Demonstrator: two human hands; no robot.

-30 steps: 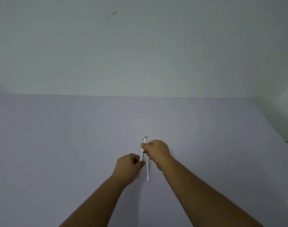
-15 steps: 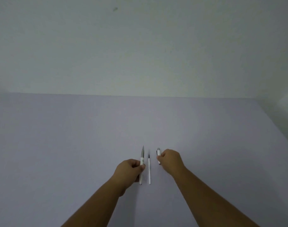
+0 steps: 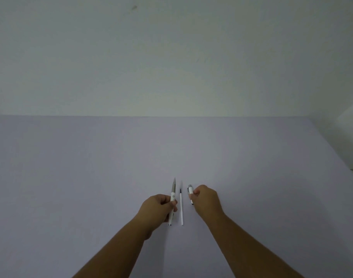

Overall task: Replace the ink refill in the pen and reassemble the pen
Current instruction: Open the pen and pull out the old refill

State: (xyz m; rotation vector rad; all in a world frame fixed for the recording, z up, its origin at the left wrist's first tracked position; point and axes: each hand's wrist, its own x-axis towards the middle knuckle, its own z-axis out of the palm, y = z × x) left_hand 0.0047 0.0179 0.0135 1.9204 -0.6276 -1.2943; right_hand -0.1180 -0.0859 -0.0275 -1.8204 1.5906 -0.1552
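My left hand (image 3: 157, 209) grips a white pen body (image 3: 173, 194) with a grey pointed tip, which points away from me. Its lower end sticks out below my fingers. My right hand (image 3: 206, 200) pinches the white pen cap (image 3: 190, 192) with a silver end, held a little to the right of the pen body. Between both hands a thin white ink refill (image 3: 181, 207) with a dark tip lies on the lilac table (image 3: 91, 177), parallel to the pen body and touched by neither hand.
The lilac table runs back to a plain pale wall (image 3: 171, 57). Its right edge (image 3: 352, 169) slants along the right side of the view, with a pale surface beyond it.
The cap came off the pen. My right hand has carried it to the right, away from the pen body in my left hand, and the refill now lies in plain view between them.
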